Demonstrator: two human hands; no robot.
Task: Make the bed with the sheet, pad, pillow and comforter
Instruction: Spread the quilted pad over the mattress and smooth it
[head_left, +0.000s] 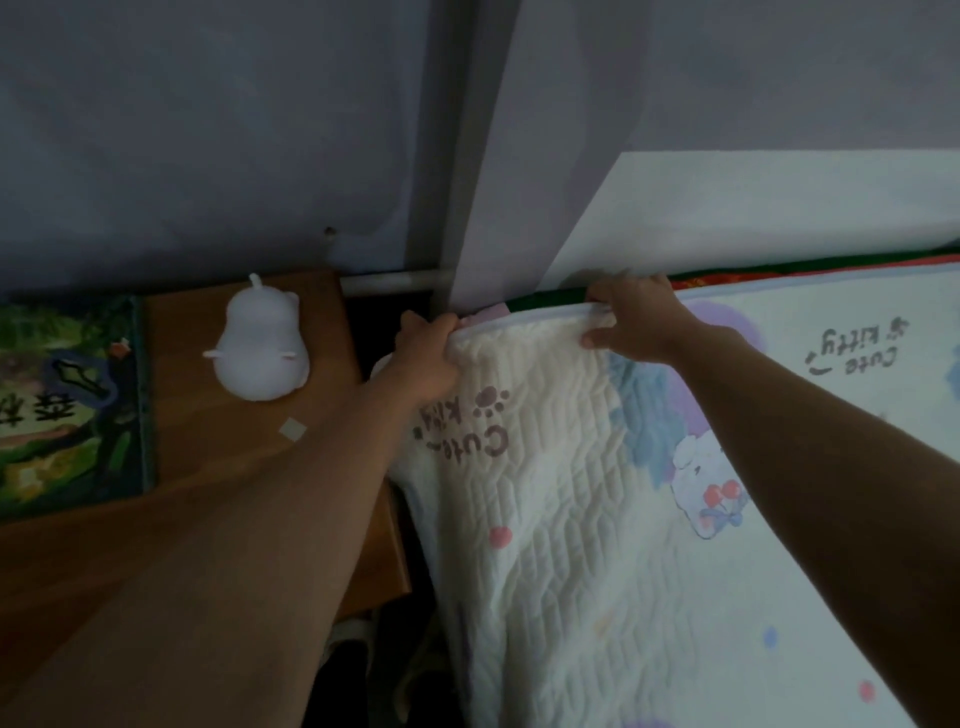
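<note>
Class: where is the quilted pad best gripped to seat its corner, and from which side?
Take the pad by its piped edge at the corner, from the near side, as the left hand and right hand do; the hem is firm, the body hangs limp.

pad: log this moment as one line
step: fitting pad corner | left hand: grips corner | right hand: grips top edge | place: bed corner beside nightstand
</note>
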